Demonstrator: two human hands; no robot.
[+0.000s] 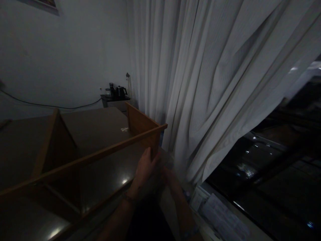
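Note:
A brown wooden shelf unit point(110, 146) with upright dividers spreads across the left and middle of the head view. My left hand point(146, 164) is at its near right corner, with fingers and thumb wrapped round the lower part of the wooden end panel point(140, 121). Just right of that corner is my right hand point(170, 179), close to the left one. Its fingers are dark and smeared, so whether it touches the wood or holds anything does not show.
White curtains point(198, 83) hang close on the right, beside a dark window point(271, 167). Papers point(223, 217) lie on the sill below. A black kettle point(121, 91) stands on a small cabinet point(116, 103) in the far corner. A cable point(62, 107) runs along the wall.

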